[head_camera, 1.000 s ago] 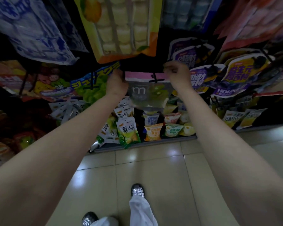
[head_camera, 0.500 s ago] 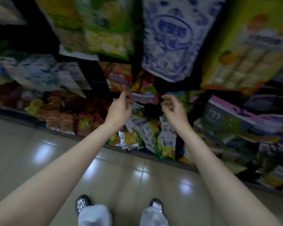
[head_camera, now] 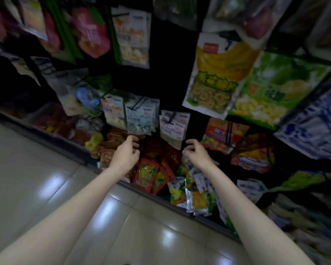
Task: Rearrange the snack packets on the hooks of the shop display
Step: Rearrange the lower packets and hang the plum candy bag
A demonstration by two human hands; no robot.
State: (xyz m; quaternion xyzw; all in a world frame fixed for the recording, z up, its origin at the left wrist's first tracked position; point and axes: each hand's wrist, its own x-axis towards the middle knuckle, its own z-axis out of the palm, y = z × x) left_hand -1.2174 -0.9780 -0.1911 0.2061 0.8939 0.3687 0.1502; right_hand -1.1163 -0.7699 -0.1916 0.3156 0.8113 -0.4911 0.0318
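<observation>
Snack packets hang on black hooks across a dark shop display. Two small white packets hang side by side at mid height: one with a pale blue print [head_camera: 141, 117] and one plain white packet [head_camera: 174, 125]. My left hand [head_camera: 127, 153] is raised just below the blue-printed packet, fingers loosely curled and holding nothing. Under the lower right corner of the white packet, my right hand [head_camera: 196, 153] hovers with its fingers curled and empty. Red packets [head_camera: 148, 173] hang behind and below both hands.
A large banana-chip bag [head_camera: 218, 73] and a green bag [head_camera: 275, 88] hang at the upper right, a blue-and-white bag [head_camera: 317, 127] further right. Orange packets [head_camera: 224, 134] hang right of my right hand. The display's base edge [head_camera: 157, 196] meets a glossy tiled floor [head_camera: 46, 178].
The view has swung left along the display. My hands let go of the pink-topped packet a second ago and now hover empty under the small white packets.
</observation>
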